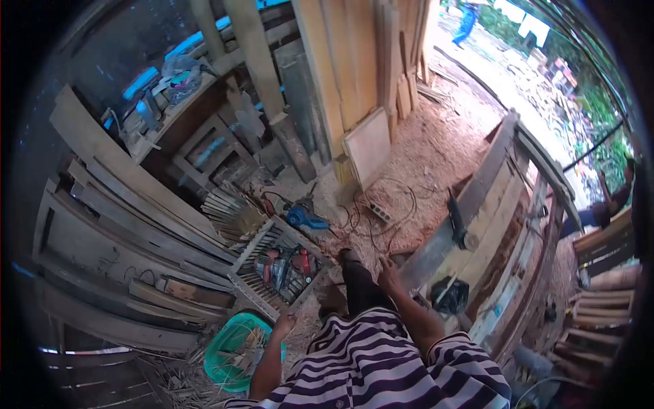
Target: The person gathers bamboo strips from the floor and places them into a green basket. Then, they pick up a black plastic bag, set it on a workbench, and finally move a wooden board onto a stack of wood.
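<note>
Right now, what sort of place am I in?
Probably a woodworking shop: wood shavings lie underfoot, tall boards stand upright, and a blue power tool lies near a power strip.

Striped purple-white shirt, dark trousers

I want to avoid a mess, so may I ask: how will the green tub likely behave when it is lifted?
The tub looks like plastic, so it is probably light for its size and may flex a little. The wood scraps inside look loose and jumbled, so some could spill if it tilts.
</note>
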### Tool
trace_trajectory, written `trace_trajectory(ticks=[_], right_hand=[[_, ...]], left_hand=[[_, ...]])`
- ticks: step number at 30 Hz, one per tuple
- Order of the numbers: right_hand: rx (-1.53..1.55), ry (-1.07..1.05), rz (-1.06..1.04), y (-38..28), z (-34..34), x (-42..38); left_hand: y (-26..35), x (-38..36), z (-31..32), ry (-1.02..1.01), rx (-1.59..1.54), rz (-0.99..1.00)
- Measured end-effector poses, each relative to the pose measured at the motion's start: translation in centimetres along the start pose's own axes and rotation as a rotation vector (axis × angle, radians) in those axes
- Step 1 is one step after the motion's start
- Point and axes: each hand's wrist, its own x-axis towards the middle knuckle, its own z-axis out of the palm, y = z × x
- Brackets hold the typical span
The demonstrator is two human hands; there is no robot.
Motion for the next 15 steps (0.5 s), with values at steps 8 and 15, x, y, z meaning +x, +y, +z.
trace_trajectory(ticks=[8, 15], right_hand=[[0.108, -0.030, 0.136, 1.8, -2.1, -9.5], [0.086, 0.098, 0.266, 7.7, -4.2, -16.5]], left_hand=[[-1.0, -4.3, -1.0, -0.215, 0.479, 0.121], [9.7, -2.5, 3.9, -0.216, 0.775, 0.169]])
